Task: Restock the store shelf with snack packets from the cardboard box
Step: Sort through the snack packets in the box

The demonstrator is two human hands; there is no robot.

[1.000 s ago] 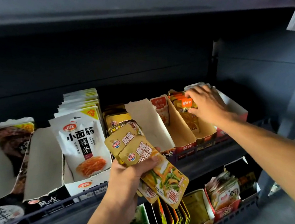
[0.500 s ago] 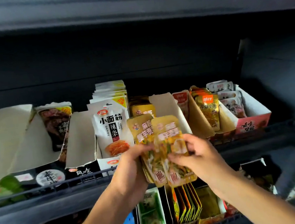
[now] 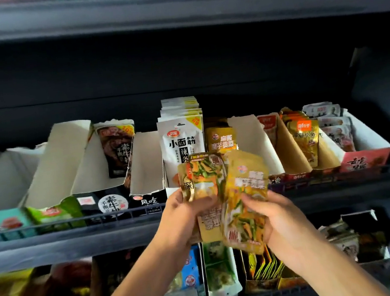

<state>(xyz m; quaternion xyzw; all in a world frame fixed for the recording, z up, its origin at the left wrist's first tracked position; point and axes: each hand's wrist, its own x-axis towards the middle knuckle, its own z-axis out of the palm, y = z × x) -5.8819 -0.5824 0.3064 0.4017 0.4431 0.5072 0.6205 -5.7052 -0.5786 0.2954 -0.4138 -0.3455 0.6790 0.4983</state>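
Both grips hold yellow snack packets: left grip (image 3: 184, 213) clasps one packet (image 3: 201, 179), right grip (image 3: 279, 221) another (image 3: 246, 190) beside it.

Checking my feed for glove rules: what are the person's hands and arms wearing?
Nothing visible. The left hand and right hand are bare: no gloves, rings, watch or wristband show. Both forearms are bare to the frame edge, with no sleeve in view.
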